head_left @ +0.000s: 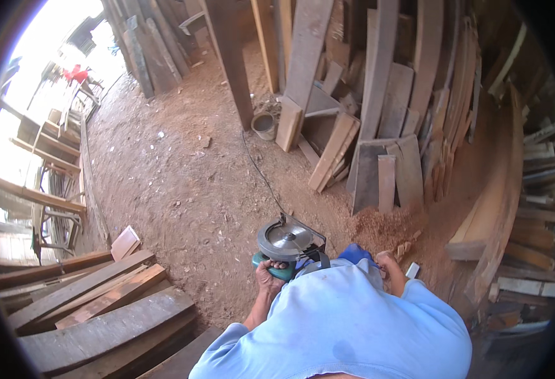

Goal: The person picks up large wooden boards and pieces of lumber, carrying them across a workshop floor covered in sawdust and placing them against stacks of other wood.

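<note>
My left hand [268, 276] grips a handheld circular saw [287, 240] with a green body. Its round metal blade faces up, and a thin frame stands out on the right side. A dark cord [262, 174] runs from the saw up across the floor. My right hand [385, 259] is out to the right beside blue cloth [354, 254] at my legs. Its fingers look curled, and what they hold, if anything, is hidden. Just right of that hand lies a small white block [412, 270].
Planks [100, 328] are stacked at the lower left. Many boards [378, 76] lean upright ahead, with a bucket [264, 126] by them. Wood chips [385, 227] heap at their feet. Long curved timbers [502, 202] stand at the right. The floor [176, 170] is brown and littered.
</note>
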Motion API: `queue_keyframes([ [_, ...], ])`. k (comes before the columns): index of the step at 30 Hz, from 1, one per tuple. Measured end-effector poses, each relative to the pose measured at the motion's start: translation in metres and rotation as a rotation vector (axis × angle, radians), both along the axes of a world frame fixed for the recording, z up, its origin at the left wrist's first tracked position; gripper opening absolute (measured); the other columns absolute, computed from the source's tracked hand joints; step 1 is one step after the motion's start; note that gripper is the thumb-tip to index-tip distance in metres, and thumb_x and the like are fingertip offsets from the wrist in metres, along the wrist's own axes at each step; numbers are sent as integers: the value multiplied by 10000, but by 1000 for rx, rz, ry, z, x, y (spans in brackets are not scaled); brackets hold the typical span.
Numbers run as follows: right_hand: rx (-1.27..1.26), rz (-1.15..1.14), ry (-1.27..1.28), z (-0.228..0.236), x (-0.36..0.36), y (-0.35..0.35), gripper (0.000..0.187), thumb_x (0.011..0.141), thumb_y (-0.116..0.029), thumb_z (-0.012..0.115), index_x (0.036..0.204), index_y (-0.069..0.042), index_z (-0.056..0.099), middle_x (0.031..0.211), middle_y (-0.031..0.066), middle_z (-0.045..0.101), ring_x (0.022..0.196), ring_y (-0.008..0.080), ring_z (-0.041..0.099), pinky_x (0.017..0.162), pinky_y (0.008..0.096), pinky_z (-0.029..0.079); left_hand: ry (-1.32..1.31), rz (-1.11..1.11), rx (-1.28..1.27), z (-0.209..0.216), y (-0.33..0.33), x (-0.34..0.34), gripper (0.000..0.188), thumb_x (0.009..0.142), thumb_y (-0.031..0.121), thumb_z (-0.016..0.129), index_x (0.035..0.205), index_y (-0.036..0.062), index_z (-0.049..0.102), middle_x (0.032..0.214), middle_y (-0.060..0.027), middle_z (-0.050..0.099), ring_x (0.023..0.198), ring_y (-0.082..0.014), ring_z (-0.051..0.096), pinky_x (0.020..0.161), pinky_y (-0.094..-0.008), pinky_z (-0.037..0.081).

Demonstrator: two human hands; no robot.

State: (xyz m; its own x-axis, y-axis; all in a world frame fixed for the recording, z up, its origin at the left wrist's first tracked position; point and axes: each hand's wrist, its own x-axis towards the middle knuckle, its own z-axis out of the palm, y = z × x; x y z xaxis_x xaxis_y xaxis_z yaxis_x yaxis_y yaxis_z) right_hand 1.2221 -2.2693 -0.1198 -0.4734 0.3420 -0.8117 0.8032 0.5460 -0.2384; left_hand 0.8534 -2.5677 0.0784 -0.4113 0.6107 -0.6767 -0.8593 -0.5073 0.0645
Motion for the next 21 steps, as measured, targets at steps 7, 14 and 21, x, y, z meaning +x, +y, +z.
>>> queue_keyframes([
  [7, 327, 462, 309, 33, -131, 72, 291, 769, -296, 557, 718, -55, 713, 697, 144, 674, 649, 242, 660, 603, 376, 519, 37, 95, -100, -13, 1, -41, 49, 688, 84, 536, 681, 62, 493, 608, -47, 471, 575, -178, 472, 584, -335, 462],
  [14, -345, 291, 470, 238, -393, 23, 427, 907, -405, 513, 839, -34, 713, 806, 147, 694, 748, 282, 655, 725, 394, 513, -45, 449, -231, -33, 12, -90, 101, 682, 93, 545, 678, 89, 443, 603, -34, 441, 570, -178, 462, 575, -338, 458],
  [21, -587, 365, 337, 167, -554, -29, 525, 915, -448, 486, 797, 17, 700, 724, 177, 664, 721, 287, 654, 690, 408, 490, -172, 645, -365, -32, 50, -162, 81, 692, 81, 544, 731, 85, 474, 628, -40, 464, 570, -177, 475, 577, -345, 454],
])
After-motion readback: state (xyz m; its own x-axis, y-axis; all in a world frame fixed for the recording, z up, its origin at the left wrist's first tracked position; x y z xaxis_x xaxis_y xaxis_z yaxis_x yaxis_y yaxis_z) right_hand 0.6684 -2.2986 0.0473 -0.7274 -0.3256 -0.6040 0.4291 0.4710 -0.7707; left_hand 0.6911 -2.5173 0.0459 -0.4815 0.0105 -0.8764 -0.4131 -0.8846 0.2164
